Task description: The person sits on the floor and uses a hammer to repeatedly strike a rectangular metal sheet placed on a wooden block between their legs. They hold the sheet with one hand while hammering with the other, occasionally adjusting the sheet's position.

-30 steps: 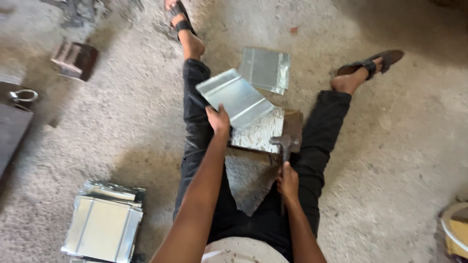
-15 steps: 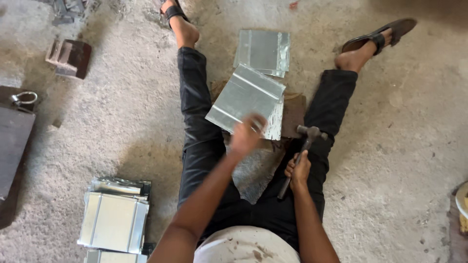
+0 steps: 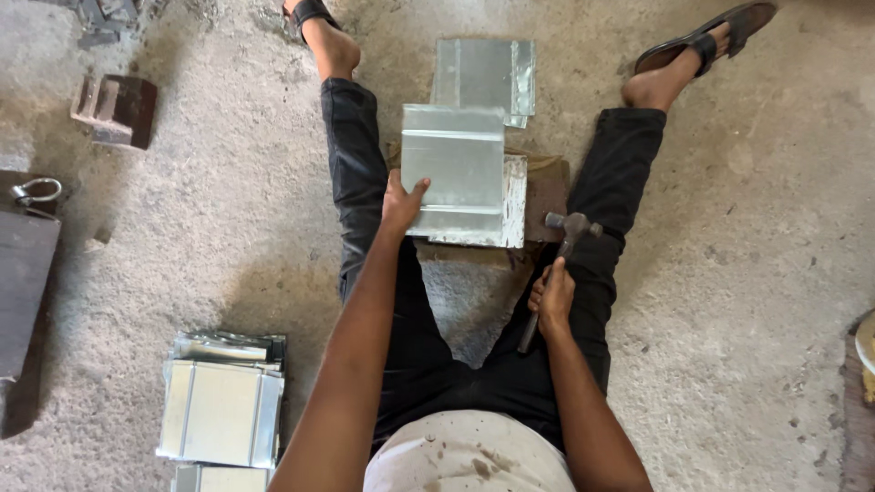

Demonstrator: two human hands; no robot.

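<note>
My right hand (image 3: 551,296) grips a hammer (image 3: 554,264), its head poised beside the sheet-metal panel (image 3: 453,169). My left hand (image 3: 401,202) pins that panel's near-left corner. No blow lands yet; another panel (image 3: 483,75) lies beyond.

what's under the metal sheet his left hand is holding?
Under the metal sheet, held by the left hand, lies a second sheet on a dark block; their covered parts are hidden.

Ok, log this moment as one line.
left hand: grips metal sheet | right hand: holds hammer | sheet flat on block
</note>
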